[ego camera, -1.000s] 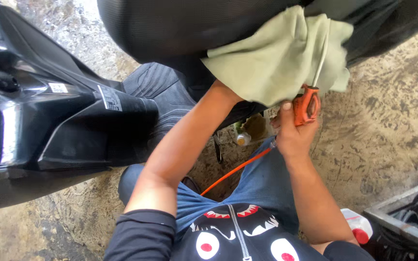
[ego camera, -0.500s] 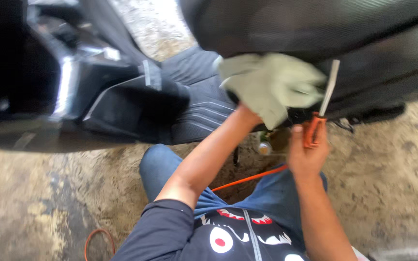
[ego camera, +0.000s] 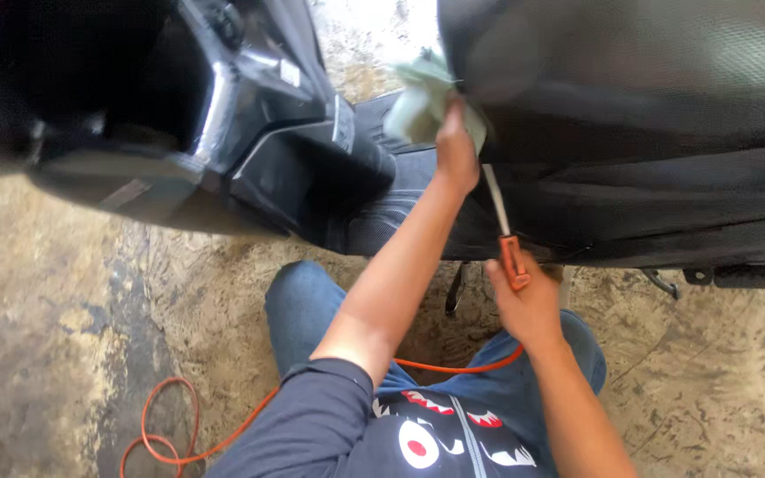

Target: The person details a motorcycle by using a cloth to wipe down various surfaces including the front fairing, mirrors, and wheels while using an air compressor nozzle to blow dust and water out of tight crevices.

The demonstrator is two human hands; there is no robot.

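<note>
A: Nearest item?

B: Right hand (ego camera: 529, 305), lying closest to the body, fingers closing around an orange air gun (ego camera: 513, 263). Its pale nozzle (ego camera: 494, 199) is running up and slightly left, long axis aiming at the cloth.

A: Feeding it?

B: An orange hose (ego camera: 462, 367) is trailing from under the hand across the jeans and looping over the concrete floor (ego camera: 64, 354) toward the lower left corner.

A: Next out?

B: Left hand (ego camera: 456, 150), arm reaching farther, is pressing a green cloth (ego camera: 422, 102) against the front edge of the black seat (ego camera: 630, 115). Grip is closing on the cloth. The cloth is lying above and left of the gun, so the left hand is nearer it.

A: Farthest?

B: Black scooter panels (ego camera: 250, 142), standing left of the seat. No containers are showing.
</note>
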